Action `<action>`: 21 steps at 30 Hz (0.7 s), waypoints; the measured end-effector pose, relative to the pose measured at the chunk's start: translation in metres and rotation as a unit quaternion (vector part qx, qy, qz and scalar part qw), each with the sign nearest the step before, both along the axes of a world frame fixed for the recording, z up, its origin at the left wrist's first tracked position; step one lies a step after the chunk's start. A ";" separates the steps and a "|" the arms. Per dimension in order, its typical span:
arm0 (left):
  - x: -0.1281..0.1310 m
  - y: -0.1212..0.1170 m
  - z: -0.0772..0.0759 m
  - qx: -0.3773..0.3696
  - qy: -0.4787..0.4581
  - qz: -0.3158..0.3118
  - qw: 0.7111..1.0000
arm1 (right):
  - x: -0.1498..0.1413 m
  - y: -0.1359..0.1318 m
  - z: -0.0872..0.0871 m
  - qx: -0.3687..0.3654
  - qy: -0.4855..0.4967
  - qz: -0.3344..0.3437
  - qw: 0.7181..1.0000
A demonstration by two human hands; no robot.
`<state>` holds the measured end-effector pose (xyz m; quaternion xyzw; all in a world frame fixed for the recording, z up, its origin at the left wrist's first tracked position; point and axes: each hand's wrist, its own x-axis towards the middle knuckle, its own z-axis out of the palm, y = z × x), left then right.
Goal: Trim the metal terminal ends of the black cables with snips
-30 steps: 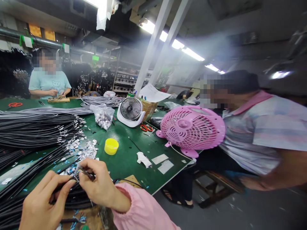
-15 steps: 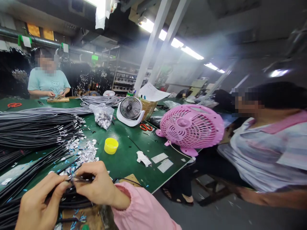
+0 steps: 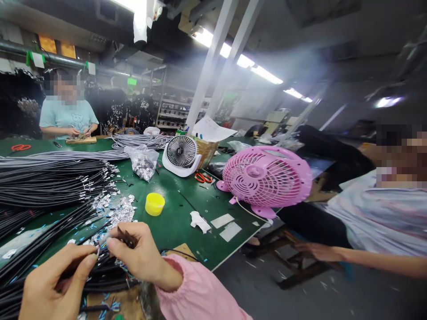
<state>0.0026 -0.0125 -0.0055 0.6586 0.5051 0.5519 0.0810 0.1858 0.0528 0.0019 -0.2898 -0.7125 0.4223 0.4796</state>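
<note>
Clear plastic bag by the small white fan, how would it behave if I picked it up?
The bag would probably sag, since its film looks thin and crumpled. The small pieces bunched inside would likely shift. Its shiny surface may be slightly slippery.

I'm getting a pretty mixed picture on the head view. Fluorescent tubes run in a slanting line across the ceiling and are totally blown out, with a bluish-white haze smearing around them. There's another blown-out light at the top left. The ceiling and the right side are really dim, though one small lamp glares there with a purplish fringe. The green table is decently lit, with soft sheen on it. Wide-angle stretch is obvious near the edges, especially on the person at right, who looks smeared. Faces are pixelated, and fine wire ends look mushy to me.
</note>
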 end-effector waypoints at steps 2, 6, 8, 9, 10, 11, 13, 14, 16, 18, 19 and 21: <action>0.000 0.000 -0.003 0.013 -0.020 0.014 1.000 | 0.001 0.001 -0.008 0.016 -0.004 -0.011 1.000; 0.004 0.001 -0.003 0.009 -0.034 0.027 0.999 | 0.001 0.001 -0.016 0.064 -0.008 -0.054 0.996; 0.005 0.001 -0.003 0.004 -0.029 0.035 0.999 | 0.000 0.000 -0.018 0.088 -0.011 -0.064 0.994; 0.005 0.001 -0.003 0.007 -0.023 0.037 0.999 | 0.000 0.000 -0.019 0.097 -0.012 -0.064 0.993; 0.004 0.001 -0.003 0.015 -0.012 0.038 0.999 | -0.001 -0.001 -0.020 0.103 -0.013 -0.062 0.993; 0.002 0.000 -0.004 0.023 -0.001 0.037 0.999 | -0.001 -0.001 -0.021 0.108 -0.014 -0.059 0.992; -0.001 0.000 -0.006 0.032 0.012 0.044 0.998 | -0.002 -0.002 -0.021 0.110 -0.013 -0.054 0.992; -0.003 0.000 -0.008 0.032 0.011 0.049 0.998 | -0.002 -0.002 -0.021 0.109 -0.012 -0.054 0.993; -0.007 -0.001 -0.012 0.028 -0.005 0.065 0.998 | -0.002 -0.003 -0.018 0.099 -0.009 -0.052 0.994; -0.009 -0.001 -0.017 0.023 -0.031 0.083 0.996 | 0.000 -0.003 -0.015 0.079 -0.004 -0.042 0.996; -0.010 -0.001 -0.019 0.020 -0.047 0.092 0.994 | 0.002 -0.003 -0.013 0.069 -0.004 -0.041 0.997; -0.010 -0.001 -0.021 0.017 -0.078 0.103 0.991 | 0.004 -0.004 -0.011 0.065 -0.009 -0.043 0.997</action>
